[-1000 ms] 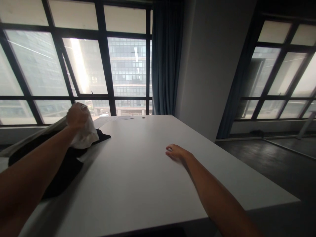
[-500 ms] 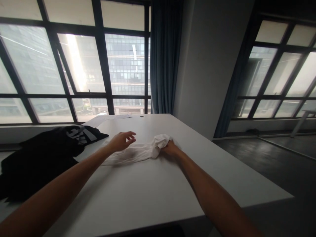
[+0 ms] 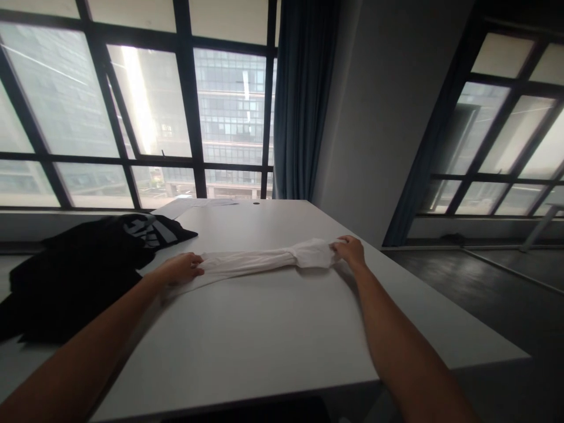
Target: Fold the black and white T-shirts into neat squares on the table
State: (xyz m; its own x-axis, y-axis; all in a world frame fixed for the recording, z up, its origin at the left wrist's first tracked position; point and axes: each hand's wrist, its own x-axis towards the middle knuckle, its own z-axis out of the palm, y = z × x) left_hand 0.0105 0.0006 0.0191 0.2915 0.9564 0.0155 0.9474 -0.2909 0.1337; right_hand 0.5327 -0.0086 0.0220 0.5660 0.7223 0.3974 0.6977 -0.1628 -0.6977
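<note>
A white cloth garment [image 3: 255, 262] stretches in a narrow band across the white table [image 3: 247, 341]. Its exact kind I cannot make out. My left hand [image 3: 183, 268] is closed on its left end, fingers curled over the fabric. At the other end, my right hand [image 3: 350, 251] pinches the edge of the wider, flatter part. Between the hands the fabric is drawn fairly straight, with long creases and a bunched fold right of the middle. Part of the left end trails below my left hand.
A heap of black clothing [image 3: 83, 270] with a grey print lies on the left of the table. Papers [image 3: 215, 202] and a dark round hole [image 3: 256, 203] are near the far edge. Windows and a blue curtain [image 3: 304, 106] stand beyond.
My left hand was open above the fabric; it has moved left and down and closed on it. My right hand has moved right, and the bunched right end is now pulled out flatter.
</note>
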